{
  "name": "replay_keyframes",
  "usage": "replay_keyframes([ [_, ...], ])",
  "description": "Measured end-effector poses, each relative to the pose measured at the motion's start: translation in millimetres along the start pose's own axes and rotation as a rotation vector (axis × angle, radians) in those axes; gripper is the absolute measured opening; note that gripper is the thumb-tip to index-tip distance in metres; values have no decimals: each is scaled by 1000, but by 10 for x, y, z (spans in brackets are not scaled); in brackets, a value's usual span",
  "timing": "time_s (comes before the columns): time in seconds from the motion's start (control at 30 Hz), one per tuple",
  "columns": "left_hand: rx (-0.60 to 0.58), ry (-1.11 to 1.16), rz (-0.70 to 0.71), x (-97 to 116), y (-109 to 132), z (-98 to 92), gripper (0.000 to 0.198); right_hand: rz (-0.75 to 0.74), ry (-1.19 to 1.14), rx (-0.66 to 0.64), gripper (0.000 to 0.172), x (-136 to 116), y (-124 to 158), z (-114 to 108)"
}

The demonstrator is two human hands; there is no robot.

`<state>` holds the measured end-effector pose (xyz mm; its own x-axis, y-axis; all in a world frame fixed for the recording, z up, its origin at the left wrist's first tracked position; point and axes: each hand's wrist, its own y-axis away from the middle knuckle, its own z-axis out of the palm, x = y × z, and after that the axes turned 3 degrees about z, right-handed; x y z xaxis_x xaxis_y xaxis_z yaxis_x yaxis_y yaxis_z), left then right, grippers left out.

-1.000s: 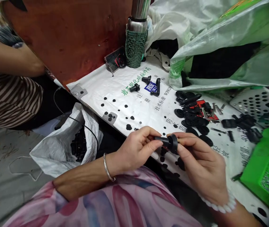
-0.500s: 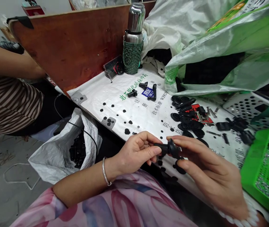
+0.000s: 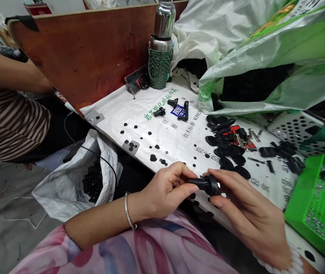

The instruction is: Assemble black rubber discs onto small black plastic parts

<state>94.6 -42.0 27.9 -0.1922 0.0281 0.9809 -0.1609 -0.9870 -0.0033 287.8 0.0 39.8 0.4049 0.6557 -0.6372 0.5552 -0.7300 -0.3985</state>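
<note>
My left hand [image 3: 165,190] is closed, pinching the narrow stem of a black plastic part [image 3: 204,184] between thumb and fingers. At the stem's right end sits a wider round collar, which the thumb and fingertips of my right hand [image 3: 248,209] grip from the right. A small bright spot shows at the collar's right edge. Both hands hold the part over the table's near edge. Farther back lie two similar black stemmed parts [image 3: 159,112] and a bent black piece [image 3: 184,111]. Black discs [image 3: 231,150] are piled beyond my right hand.
Metal pieces and a small spring [image 3: 270,166] lie right of the discs. A green tray [image 3: 302,213] holds small metal bits. A flask [image 3: 161,49] and a phone [image 3: 136,80] stand by the wooden board [image 3: 88,57]. A white sack [image 3: 56,190] hangs left; a person's arm [image 3: 11,70] is beyond.
The black part has shifted slightly down, and its collar now lines up with the stem. My right hand's thumb and fingertips have closed in nearer to the collar.
</note>
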Motion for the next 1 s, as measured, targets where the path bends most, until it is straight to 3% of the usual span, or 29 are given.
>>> replay_keyframes([
  [0.13, 35, -200, 96, -31, -30, -4, 17, 79, -102, 3, 32, 47, -45, 25],
  [0.33, 26, 394, -83, -162, -213, 40, 43, 177, -324, 113, 47, 27, -141, 89],
  [0.43, 34, 506, -30, -187, -267, 32, 42, 230, -449, 198, 45, 23, -136, 157],
  [0.6, 35, 526, -4, -173, -256, 56, 40, 333, -580, 182, 28, 30, -74, 348],
  [0.73, 72, 420, 46, -160, -214, 37, 37, 371, -608, 199, 22, -15, -88, 441],
  [0.83, 70, 194, 124, -120, -166, -59, 31, 361, -566, 216, 19, -43, -107, 437],
  [0.93, 122, -172, 413, -11, -134, -168, 38, 319, -497, 214, 18, -39, -88, 414],
  [1.0, 73, -378, 642, 79, -145, -209, 53, 273, -452, 179, 22, -28, -65, 407],
])
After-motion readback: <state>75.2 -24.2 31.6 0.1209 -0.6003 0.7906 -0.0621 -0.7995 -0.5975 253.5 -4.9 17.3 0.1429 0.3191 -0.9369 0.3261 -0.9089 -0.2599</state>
